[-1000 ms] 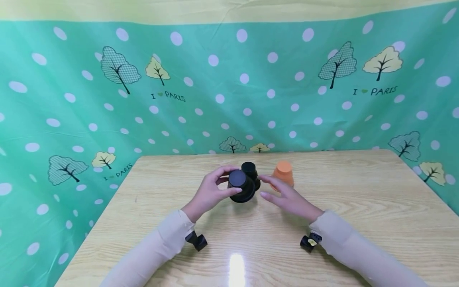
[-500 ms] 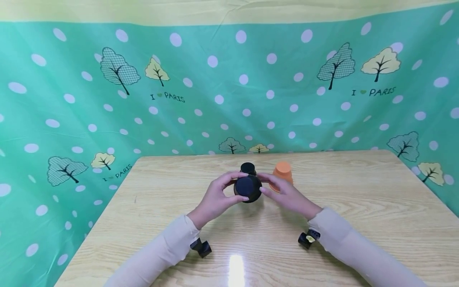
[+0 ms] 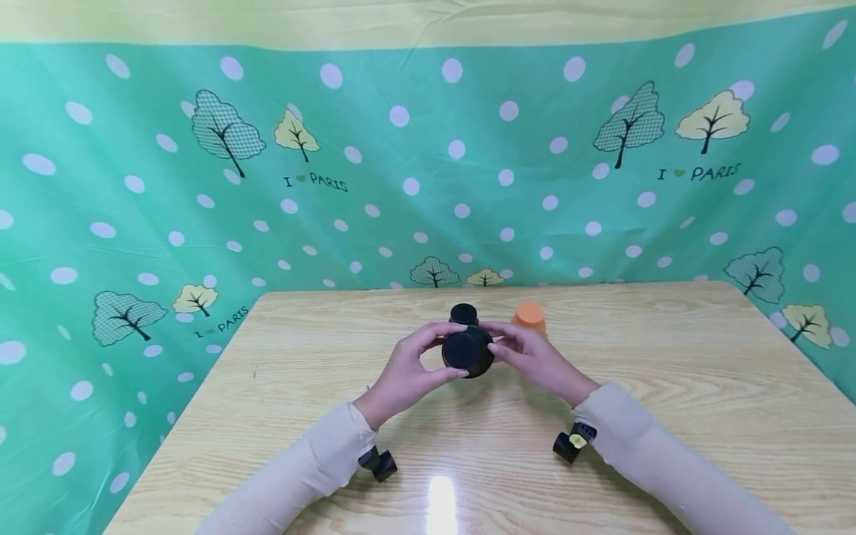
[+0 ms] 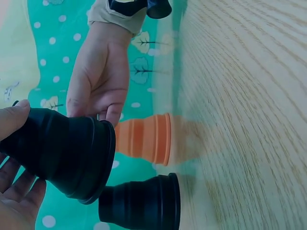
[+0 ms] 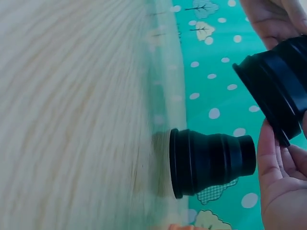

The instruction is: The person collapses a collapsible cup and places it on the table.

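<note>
A black stepped collapsible cup (image 3: 469,355) is held off the table, bottom up and tilted. My left hand (image 3: 409,371) grips its narrow end between thumb and fingers. At the wide rim, my right hand (image 3: 538,365) pinches the cup's right side; in the right wrist view its fingers (image 5: 271,158) lie at the rim's edge. Behind the held cup, a second black cup (image 5: 211,163) stands upside down on the table, partly hidden in the head view. An orange cup (image 4: 144,139) of the same shape, also upside down, stands just beyond my right hand.
The wood-grain table (image 3: 301,334) carries the cups near its far middle. Behind it hangs a green dotted curtain (image 3: 374,148). A small black camera (image 3: 379,464) is strapped to the left wrist, another camera (image 3: 568,447) to the right.
The left hand has brought the black cup rightward, in front of the standing black cup. The right hand, apart from it a second ago, has come onto its rim.
</note>
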Available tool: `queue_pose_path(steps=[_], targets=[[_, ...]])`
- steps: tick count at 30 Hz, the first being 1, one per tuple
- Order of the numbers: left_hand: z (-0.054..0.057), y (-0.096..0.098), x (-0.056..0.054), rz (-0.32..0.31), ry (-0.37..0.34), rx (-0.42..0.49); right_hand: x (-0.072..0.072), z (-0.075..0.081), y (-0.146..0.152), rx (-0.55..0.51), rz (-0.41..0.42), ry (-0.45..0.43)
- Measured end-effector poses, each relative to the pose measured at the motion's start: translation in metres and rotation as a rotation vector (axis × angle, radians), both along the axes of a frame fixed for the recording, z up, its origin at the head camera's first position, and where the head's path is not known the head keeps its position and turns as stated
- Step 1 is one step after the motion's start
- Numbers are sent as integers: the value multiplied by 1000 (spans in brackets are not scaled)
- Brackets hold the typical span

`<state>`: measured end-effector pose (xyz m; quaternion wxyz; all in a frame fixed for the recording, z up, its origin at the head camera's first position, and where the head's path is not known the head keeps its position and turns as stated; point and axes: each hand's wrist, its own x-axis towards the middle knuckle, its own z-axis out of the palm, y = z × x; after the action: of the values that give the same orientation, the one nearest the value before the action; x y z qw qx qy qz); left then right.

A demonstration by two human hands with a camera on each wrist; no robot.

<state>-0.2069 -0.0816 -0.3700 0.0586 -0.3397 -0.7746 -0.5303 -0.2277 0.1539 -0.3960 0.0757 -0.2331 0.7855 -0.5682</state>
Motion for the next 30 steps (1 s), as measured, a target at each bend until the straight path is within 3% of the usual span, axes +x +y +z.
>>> queue_pose_path(steps=[16, 25, 30], targets=[[-3, 3, -1, -67, 80, -47, -4, -2, 6, -211, 52, -221], [6, 1, -4, -98, 71, -50, -5, -3, 10, -232, 49, -148], [10, -1, -13, -74, 8, -42, -5, -2, 11, -182, 65, -64]])
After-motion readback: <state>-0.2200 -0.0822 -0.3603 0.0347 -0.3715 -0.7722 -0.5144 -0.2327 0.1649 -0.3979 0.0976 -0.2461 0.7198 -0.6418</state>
